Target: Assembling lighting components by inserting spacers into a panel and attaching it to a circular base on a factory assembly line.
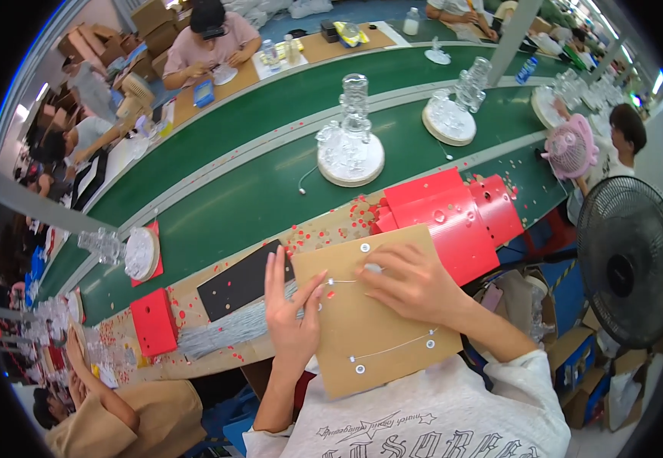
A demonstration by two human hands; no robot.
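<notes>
A flat tan board [392,324] lies in front of my chest, tilted, with small white round grommets [360,369] and thin white wires. One wire [392,349] crosses the lower part between two small clips. My left hand [293,313] is at the board's left edge, fingers stretched and apart, with a fingertip close to the upper left clip [330,282]. Over the board's upper part, my right hand [411,282] has its fingers bent and brought together where the upper wire runs under them. Something pale shows at those fingertips; its kind is hidden.
Red perforated sheets [453,217] lie beyond the board, a black panel [244,281] and a bundle of grey strands [225,330] to its left. Clear decorated pieces on round white bases [350,164] stand on the green conveyor [270,179]. A black fan [625,259] stands right. Co-workers sit around.
</notes>
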